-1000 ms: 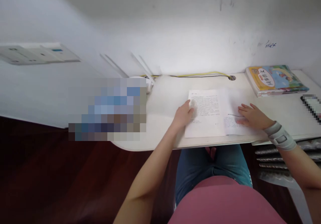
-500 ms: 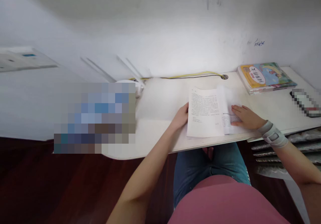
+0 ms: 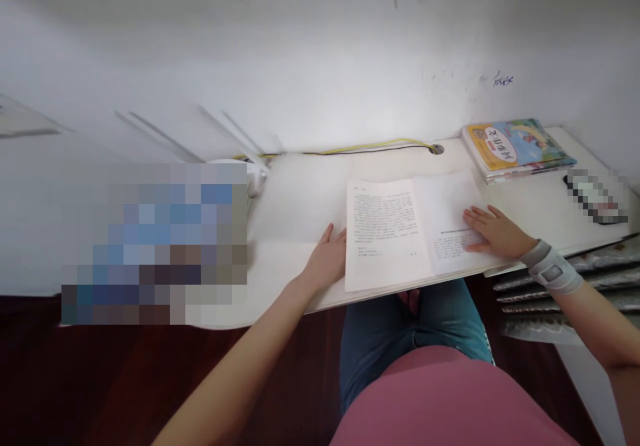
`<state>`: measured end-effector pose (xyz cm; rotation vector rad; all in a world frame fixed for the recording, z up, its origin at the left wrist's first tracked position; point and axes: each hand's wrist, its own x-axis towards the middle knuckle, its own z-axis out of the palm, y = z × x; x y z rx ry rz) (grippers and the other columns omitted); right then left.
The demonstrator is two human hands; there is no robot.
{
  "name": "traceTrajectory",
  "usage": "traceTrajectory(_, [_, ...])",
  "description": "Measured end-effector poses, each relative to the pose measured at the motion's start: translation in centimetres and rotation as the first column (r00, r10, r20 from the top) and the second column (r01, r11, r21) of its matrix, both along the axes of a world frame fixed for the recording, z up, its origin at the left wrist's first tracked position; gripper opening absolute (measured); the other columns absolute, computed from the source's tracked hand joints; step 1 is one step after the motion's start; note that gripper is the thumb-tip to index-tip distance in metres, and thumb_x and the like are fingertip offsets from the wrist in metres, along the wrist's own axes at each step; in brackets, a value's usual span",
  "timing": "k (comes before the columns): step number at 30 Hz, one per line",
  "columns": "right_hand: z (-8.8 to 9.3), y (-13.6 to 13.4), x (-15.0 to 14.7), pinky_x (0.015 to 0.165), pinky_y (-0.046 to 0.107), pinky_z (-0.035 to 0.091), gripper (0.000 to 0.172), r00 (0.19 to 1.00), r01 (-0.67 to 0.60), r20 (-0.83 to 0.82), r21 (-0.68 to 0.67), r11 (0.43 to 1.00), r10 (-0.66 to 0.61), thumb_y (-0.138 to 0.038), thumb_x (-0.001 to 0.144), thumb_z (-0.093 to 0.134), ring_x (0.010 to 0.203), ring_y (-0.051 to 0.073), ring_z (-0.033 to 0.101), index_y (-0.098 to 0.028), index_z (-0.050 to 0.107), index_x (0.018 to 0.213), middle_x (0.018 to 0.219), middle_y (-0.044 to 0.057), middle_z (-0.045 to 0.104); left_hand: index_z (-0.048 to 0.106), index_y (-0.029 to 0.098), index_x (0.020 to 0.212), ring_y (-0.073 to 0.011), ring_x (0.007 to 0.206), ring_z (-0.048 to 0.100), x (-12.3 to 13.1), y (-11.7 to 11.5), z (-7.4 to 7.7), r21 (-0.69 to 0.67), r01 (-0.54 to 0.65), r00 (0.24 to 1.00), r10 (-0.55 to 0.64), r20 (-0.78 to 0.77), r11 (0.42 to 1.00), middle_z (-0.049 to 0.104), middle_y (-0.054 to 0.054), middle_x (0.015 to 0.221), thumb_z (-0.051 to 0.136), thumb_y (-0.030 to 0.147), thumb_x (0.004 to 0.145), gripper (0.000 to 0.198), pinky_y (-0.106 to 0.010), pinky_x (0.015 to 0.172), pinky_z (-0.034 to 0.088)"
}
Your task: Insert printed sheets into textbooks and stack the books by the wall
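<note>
An open white booklet of printed text (image 3: 395, 233) lies near the front edge of the white desk (image 3: 305, 199). My right hand (image 3: 495, 233) rests flat on its right page, fingers apart, with a grey wrist brace (image 3: 553, 271) just behind it. My left hand (image 3: 327, 259) lies palm down on the desk, its fingertips at the booklet's left edge. Neither hand holds anything.
A stack of colourful picture-covered books (image 3: 517, 151) sits at the desk's back right, with a pixelated phone (image 3: 595, 196) beyond it. A yellow and black cable (image 3: 365, 148) runs along the back edge into a grommet hole (image 3: 437, 149). A pixelated object (image 3: 160, 243) covers the desk's left.
My left hand has moved left off the paper to the booklet's edge. The raised right page now lies flat. The view has drifted, so everything sits further left.
</note>
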<state>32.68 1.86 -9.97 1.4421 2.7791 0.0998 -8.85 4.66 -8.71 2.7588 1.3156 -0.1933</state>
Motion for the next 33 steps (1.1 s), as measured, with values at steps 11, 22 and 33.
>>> traceTrajectory(11, [-0.9, -0.3, -0.4, 0.103, 0.053, 0.033, 0.073, 1.000, 0.001, -0.015, -0.002, 1.000, -0.001, -0.062, 0.087, 0.038, 0.132, 0.032, 0.038, -0.010, 0.040, 0.138, 0.142, 0.019, 0.043, 0.049, 0.018, 0.132, -0.0276, 0.135, 0.035, -2.3, -2.0, -1.4, 0.024, -0.260, 0.933, 0.245, 0.264, 0.965, 0.051, -0.009, 0.137, 0.036, 0.028, 0.091, 0.044, -0.055, 0.110, 0.020])
traceTrajectory(22, [3.0, -3.3, -8.4, 0.103, 0.048, 0.035, 0.045, 0.974, -0.218, -0.037, 0.099, 0.971, 0.222, -0.041, 0.091, 0.047, 0.129, 0.031, 0.042, -0.011, 0.055, 0.123, 0.136, 0.018, 0.050, 0.063, 0.014, 0.100, -0.0248, 0.107, 0.061, -0.8, -5.9, 0.7, -0.898, -0.014, -0.252, 0.867, 0.429, 0.440, 0.066, -0.012, 0.112, 0.068, 0.024, 0.071, 0.031, -0.041, 0.098, 0.044])
traceTrajectory(33, [1.7, -3.3, -9.3, 0.102, 0.045, 0.041, 0.057, 0.957, -0.277, -0.079, 0.037, 0.960, 0.279, -0.051, 0.085, 0.053, 0.123, 0.032, 0.048, -0.006, 0.057, 0.120, 0.130, 0.024, 0.053, 0.068, 0.013, 0.105, -0.0199, 0.088, 0.065, 2.6, -0.9, 1.5, -0.795, -0.014, 0.030, 0.795, 0.606, 0.607, 0.071, -0.008, 0.097, 0.057, 0.022, 0.077, 0.031, -0.034, 0.084, 0.050])
